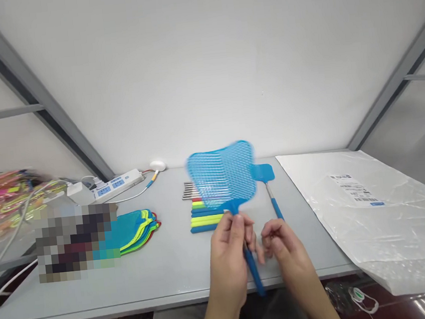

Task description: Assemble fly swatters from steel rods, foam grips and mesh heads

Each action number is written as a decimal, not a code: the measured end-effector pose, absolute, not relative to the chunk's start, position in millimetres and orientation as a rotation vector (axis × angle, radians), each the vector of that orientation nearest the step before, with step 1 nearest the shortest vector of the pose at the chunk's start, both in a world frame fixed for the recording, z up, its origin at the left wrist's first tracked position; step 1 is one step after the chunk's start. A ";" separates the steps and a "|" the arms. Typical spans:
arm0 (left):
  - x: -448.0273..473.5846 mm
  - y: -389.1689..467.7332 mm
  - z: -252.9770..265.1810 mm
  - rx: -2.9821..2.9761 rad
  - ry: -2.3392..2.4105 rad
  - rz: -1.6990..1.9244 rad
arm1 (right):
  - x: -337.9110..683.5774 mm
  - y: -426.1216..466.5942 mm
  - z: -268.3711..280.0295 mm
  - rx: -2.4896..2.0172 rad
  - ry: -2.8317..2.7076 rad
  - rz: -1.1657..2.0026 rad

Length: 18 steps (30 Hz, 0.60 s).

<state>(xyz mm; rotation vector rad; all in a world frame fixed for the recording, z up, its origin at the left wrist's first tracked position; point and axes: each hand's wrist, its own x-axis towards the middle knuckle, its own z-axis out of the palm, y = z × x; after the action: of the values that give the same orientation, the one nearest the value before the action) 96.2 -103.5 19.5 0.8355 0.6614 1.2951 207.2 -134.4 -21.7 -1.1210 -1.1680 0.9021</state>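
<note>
My left hand [231, 250] is closed around the neck of a blue fly swatter [225, 176], just under its mesh head. The head points up and away from me, slightly blurred. Below my fingers, its blue handle slants down past the table edge. My right hand [286, 247] is beside the handle, fingers loosely curled, with nothing visible between them. Behind it lies another blue fly swatter [272, 201], its head partly hidden by the held one. Several metal rods with coloured handles [205, 221] lie side by side behind my left hand, partly covered by the mesh.
Stacked swatter heads [139, 232] in blue, yellow, green and red lie at left, beside a blurred-out patch. Behind are a power strip [119, 183] with cables and plastic-wrapped colourful items [4, 204]. A white bubble-wrap package [355, 236] overhangs the grey table [164, 279] at right.
</note>
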 end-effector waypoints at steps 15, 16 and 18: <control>69.5 -96.2 4.5 0.566 0.633 1.618 | 193.5 -144.0 -17.5 -1.372 -1.683 0.798; 67.2 -96.1 4.6 0.578 0.628 1.640 | 193.1 -144.0 -16.5 -1.362 -1.710 0.794; 61.9 -95.6 6.3 0.605 0.620 1.685 | 193.9 -144.0 -13.9 -1.359 -1.764 0.785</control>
<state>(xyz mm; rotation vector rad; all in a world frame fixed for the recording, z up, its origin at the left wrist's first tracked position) 61.9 -95.6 6.3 0.6052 0.6204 1.6853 193.9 -144.0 -13.9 -1.3592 -1.7642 0.7845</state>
